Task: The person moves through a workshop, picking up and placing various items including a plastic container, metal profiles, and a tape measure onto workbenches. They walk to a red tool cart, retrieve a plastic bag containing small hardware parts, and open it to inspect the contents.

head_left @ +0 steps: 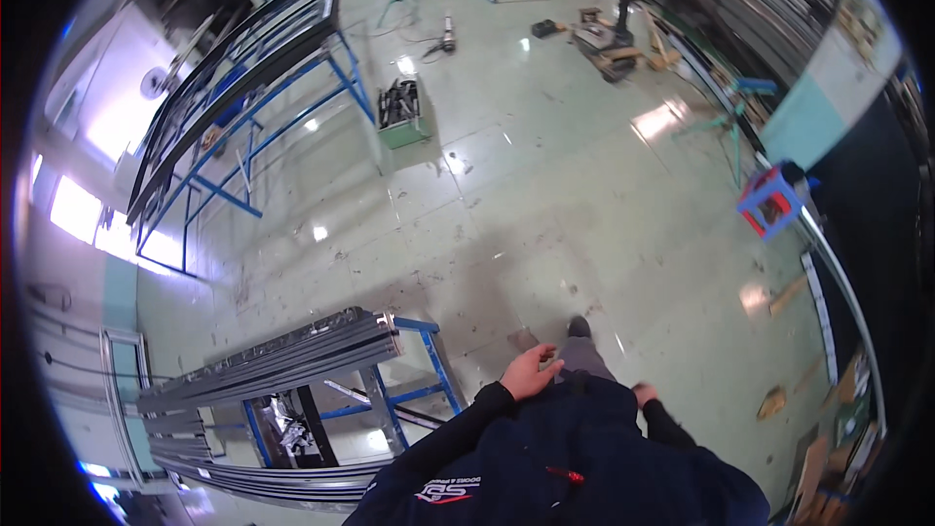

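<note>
My left hand (531,373) hangs in front of my body with its fingers loosely bent and apart, holding nothing. My right hand (644,394) is at my other side; only a small part of it shows, and its fingers are hidden. Nearest to the left hand is a stack of long dark grey metal profiles (292,358), not touched by it. The profiles lie across a blue metal stand (429,392). Below my hands, one dark shoe (579,327) steps forward on the shiny floor.
A long blue-framed rack (251,158) bearing dark frames stands at far left. Beside it is a green toolbox (403,131) full of tools. A power tool (447,37) and a saw machine (609,44) sit farther off. At right are a blue-red stool (769,203) and a green stand (732,127).
</note>
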`<action>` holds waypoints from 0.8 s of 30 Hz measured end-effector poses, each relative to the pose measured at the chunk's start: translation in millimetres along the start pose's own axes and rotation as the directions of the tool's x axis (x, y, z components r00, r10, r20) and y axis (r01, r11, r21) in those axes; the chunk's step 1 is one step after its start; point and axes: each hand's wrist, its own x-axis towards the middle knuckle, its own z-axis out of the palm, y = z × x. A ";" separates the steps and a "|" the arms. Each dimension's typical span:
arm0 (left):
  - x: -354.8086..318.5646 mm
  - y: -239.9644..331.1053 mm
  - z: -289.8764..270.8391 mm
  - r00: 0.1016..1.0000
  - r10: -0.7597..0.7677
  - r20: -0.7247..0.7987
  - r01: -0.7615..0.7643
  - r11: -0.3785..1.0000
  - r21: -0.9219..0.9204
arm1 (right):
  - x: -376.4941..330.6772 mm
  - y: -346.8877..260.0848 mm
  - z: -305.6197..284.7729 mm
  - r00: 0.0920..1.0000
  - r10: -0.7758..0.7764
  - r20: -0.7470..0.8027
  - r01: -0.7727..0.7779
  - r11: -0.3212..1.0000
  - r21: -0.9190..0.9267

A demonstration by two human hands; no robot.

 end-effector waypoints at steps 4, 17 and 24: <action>79.1 -2.9 -56.4 0.995 -0.032 0.092 0.042 0.992 -0.118 | 59.9 -66.9 -27.3 0.994 0.020 0.108 -0.047 0.964 0.262; 183.6 -27.2 -324.9 0.846 -0.304 -0.439 0.089 0.891 -0.446 | 469.8 -528.2 -343.8 0.841 -0.527 -0.119 0.495 0.840 -0.222; 171.5 -123.3 -510.4 0.674 -0.475 -0.565 0.142 0.835 -0.532 | 478.2 -926.1 -333.4 0.753 -0.611 -0.243 0.658 0.692 0.296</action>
